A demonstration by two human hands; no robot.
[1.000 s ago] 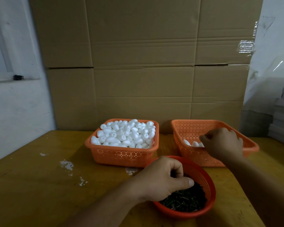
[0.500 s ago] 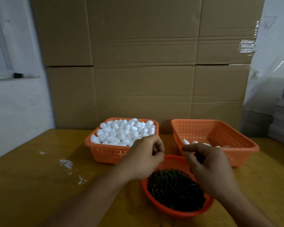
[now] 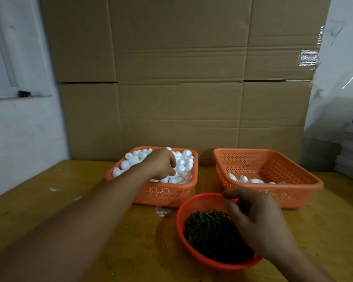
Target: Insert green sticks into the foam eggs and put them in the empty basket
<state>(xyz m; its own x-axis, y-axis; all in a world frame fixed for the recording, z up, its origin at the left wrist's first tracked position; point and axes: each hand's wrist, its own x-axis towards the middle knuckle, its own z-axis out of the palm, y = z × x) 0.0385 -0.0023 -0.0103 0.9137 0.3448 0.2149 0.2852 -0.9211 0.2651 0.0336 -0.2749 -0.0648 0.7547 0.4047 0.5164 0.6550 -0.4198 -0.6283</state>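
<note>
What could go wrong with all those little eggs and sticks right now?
The left hand digs into the heaped white foam eggs in the full orange square basket; some might spill over its rim. The right hand hangs over the round red bowl of dark green sticks and might tip it.

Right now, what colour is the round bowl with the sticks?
Orange-red round bowl, clearest in the head view.
</note>
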